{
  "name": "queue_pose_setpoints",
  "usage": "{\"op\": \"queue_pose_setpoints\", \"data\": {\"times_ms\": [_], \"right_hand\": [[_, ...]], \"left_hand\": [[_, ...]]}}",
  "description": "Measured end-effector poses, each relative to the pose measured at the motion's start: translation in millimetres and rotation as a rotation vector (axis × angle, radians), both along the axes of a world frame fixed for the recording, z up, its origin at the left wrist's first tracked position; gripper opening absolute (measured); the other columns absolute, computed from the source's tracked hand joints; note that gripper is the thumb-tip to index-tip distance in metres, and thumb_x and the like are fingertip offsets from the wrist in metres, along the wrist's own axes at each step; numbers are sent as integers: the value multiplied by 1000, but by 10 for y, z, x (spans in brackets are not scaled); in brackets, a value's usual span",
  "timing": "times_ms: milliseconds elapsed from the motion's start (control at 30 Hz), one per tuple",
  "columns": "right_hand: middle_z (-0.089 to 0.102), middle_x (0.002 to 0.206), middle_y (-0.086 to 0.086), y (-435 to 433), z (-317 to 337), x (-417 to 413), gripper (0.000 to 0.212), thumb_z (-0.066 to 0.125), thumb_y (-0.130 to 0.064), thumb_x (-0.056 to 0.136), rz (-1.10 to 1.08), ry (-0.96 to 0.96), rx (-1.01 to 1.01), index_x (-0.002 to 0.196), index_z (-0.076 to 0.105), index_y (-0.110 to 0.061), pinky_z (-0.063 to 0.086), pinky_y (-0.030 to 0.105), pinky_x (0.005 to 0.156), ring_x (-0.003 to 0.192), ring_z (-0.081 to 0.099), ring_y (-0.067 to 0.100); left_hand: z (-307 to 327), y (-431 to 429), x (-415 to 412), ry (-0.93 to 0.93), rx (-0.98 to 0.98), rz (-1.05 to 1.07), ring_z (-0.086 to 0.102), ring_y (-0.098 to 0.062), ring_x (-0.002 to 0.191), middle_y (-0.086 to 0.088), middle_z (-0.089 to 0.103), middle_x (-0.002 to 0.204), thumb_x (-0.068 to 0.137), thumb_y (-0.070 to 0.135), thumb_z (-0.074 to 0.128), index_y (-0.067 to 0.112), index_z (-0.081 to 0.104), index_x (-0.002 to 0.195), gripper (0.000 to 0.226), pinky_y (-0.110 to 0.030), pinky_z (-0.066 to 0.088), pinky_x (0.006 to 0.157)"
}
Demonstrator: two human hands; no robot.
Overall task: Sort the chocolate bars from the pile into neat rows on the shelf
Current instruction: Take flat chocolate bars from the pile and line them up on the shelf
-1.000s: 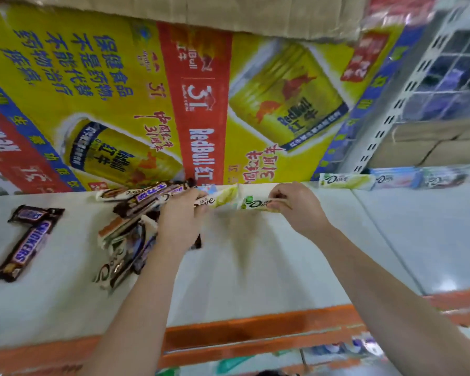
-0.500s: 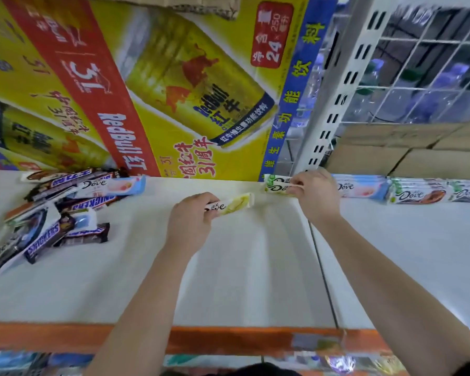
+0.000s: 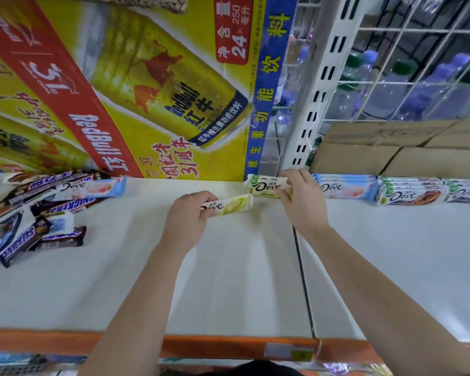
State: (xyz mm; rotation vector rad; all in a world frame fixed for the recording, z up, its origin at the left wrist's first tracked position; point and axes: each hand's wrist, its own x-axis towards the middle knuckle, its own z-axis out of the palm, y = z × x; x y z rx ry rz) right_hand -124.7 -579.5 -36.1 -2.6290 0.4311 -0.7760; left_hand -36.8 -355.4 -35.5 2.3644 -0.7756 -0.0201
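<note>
From the head view we are counting two bare hands and two yellow-and-white Dove bars, one in each hand. The left hand [image 3: 186, 223] is curling its fingers and thumb round the left end of the nearer Dove bar [image 3: 232, 206], midway back on the white shelf [image 3: 228, 280]. Its long axis is running left to right, and its free end is pointing right and tilting slightly toward the back. The right hand [image 3: 303, 202] is pinching the right end of the rear Dove bar [image 3: 263, 185]. That bar is lying left to right at the shelf's back edge, by the foot of the Red Bull carton [image 3: 147, 90]. We cannot tell whether another bar is lying under it. To the right we are seeing three stacks in a row, all lying lengthwise left to right: the pink Dove stack [image 3: 347, 188], the brown Dove stack [image 3: 410, 194] and a third stack [image 3: 464, 192] cut off by the frame edge. At far left the pile [image 3: 38, 213] of Snickers bars is lying criss-crossed, with one pink Dove bar [image 3: 92, 187] on it. We cannot make out how many bars the pile is holding.
</note>
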Motion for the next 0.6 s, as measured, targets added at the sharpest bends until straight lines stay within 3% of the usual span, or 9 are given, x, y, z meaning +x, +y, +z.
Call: {"op": "queue_pose_setpoints", "data": {"times_ms": [167, 267, 467, 600], "right_hand": [[62, 90, 2, 12, -116, -532, 13, 64, -7, 80, 125, 32, -18, 92, 65, -13, 45, 27, 72, 85, 57, 23], [61, 89, 0, -20, -225, -765, 14, 62, -8, 82, 277, 104, -72, 94, 66, -14, 46, 30, 76, 83, 54, 22], [61, 85, 0, -25, -252, -799, 16, 61, -6, 80, 279, 95, -72, 93, 67, -13, 43, 27, 77, 78, 52, 24], [60, 83, 0, -22, -250, -790, 15, 60, -7, 81, 275, 99, -51, 92, 68, -13, 44, 29, 76, 78, 51, 23]], "left_hand": [[20, -377, -56, -23, 4, -52, 59, -25, 91, -3, 69, 99, 87, 16, 61, 17, 65, 102, 15, -35, 45, 76], [9, -670, -96, -46, 10, -94, 57, -28, 97, -6, 67, 104, 87, 17, 61, 16, 65, 104, 18, -39, 45, 81], [-50, -1019, -164, -117, -14, -96, 54, -30, 94, -5, 63, 98, 80, 16, 67, 15, 68, 98, 18, -41, 44, 80], [-49, -1035, -123, -134, -89, -66, 54, -26, 92, -1, 69, 97, 78, 14, 70, 16, 68, 96, 18, -23, 33, 76]]}}
